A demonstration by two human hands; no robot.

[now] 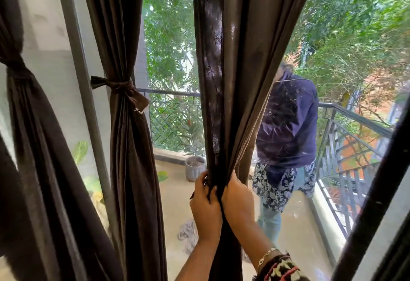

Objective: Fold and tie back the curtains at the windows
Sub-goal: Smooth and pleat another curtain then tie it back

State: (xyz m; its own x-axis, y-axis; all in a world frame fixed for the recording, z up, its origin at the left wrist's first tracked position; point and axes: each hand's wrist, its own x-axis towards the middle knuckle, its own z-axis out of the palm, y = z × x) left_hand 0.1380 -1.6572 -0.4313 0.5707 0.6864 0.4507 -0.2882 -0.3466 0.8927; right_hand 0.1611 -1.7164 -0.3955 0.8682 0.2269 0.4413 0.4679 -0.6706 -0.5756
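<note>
The fingers of your right hand [238, 201] curl out of sight behind the middle curtain [233, 81], whose top and hem run past the picture's edges. It also hides one side of the person [290, 125] outside.

No legible writing, just a tiny pale mark [269, 113] on the navy hoodie [290, 129], up-right of the right hand [238, 196], unreadable

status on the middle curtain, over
Hands: left hand and right hand grip middle curtain, bunched, untied. The neighbouring curtain already tied. Nothing blocking.
</note>
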